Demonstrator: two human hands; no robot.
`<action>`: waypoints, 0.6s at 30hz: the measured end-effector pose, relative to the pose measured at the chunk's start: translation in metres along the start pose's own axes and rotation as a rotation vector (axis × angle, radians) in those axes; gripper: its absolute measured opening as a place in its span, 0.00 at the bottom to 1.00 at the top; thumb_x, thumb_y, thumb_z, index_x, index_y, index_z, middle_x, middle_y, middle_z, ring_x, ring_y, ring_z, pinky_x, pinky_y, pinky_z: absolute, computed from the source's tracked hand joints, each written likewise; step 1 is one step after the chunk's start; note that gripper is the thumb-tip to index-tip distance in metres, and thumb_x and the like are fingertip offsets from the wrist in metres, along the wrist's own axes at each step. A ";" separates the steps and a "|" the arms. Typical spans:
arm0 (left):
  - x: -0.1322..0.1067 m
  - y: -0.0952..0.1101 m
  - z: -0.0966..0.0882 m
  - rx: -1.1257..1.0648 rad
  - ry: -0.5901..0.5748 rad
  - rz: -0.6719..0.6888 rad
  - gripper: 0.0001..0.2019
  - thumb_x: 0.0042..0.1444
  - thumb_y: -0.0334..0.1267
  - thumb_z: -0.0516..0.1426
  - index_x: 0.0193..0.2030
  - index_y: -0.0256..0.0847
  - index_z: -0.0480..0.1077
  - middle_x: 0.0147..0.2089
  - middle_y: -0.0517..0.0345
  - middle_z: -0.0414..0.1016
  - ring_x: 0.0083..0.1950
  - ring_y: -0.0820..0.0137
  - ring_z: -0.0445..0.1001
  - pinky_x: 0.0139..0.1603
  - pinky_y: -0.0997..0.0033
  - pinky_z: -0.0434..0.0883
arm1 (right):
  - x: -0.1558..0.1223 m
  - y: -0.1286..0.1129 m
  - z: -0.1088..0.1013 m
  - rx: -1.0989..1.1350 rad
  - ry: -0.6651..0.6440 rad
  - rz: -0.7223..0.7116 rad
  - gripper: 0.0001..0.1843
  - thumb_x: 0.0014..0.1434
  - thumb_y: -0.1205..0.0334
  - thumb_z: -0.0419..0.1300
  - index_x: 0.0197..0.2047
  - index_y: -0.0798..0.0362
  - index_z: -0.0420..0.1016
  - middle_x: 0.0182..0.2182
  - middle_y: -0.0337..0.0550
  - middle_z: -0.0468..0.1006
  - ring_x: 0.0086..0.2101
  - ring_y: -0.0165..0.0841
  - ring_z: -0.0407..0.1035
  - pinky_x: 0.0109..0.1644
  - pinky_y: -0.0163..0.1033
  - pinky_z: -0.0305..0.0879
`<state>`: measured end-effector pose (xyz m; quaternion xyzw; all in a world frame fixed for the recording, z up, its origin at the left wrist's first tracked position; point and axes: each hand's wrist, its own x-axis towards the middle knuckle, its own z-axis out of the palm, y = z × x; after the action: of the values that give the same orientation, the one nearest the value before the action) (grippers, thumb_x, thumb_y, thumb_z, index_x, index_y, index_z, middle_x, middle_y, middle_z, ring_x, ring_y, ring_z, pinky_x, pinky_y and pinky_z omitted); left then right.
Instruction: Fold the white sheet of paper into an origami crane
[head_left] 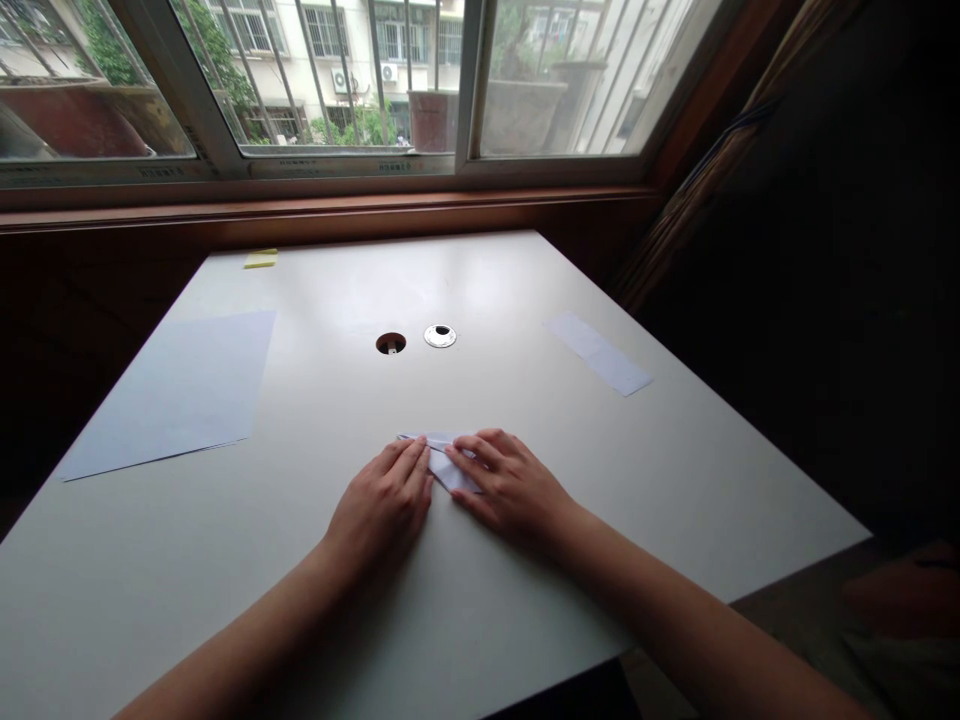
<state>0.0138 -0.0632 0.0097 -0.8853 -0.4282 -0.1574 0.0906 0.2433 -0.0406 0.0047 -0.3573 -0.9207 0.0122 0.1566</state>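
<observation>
A small folded piece of white paper (450,470) lies on the white table (330,380), between my two hands and partly covered by them. My left hand (386,495) presses its fingers together on the paper's left side, with the thumb tucked beneath. From the right, my right hand (510,480) holds the paper down, its bent fingertips on the upper fold and its thumb at the lower edge. Slanted creases show on the part of the paper between the hands.
White sheets (180,390) lie at the table's left. A creased paper strip (600,352) rests on the right side. Near the back are a round hole (391,344), a metal ring cover (440,336) and a yellow paper piece (261,259). A window (360,80) stands behind the table.
</observation>
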 end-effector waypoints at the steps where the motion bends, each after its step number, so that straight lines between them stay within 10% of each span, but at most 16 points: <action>1: 0.000 -0.001 0.000 -0.007 0.004 -0.015 0.19 0.66 0.34 0.51 0.59 0.26 0.71 0.59 0.37 0.75 0.59 0.55 0.72 0.62 0.54 0.72 | 0.000 0.000 0.000 0.000 0.001 0.001 0.29 0.69 0.48 0.53 0.66 0.54 0.65 0.58 0.52 0.72 0.54 0.46 0.63 0.58 0.52 0.63; 18: -0.002 -0.012 -0.001 0.026 0.042 -0.063 0.15 0.65 0.32 0.53 0.54 0.28 0.73 0.53 0.38 0.78 0.52 0.56 0.74 0.54 0.54 0.77 | -0.001 0.000 -0.001 -0.005 0.001 -0.001 0.30 0.68 0.48 0.54 0.67 0.54 0.65 0.58 0.53 0.72 0.54 0.46 0.63 0.58 0.52 0.63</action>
<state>0.0028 -0.0576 0.0104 -0.8666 -0.4559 -0.1730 0.1060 0.2446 -0.0417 0.0053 -0.3572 -0.9208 0.0098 0.1560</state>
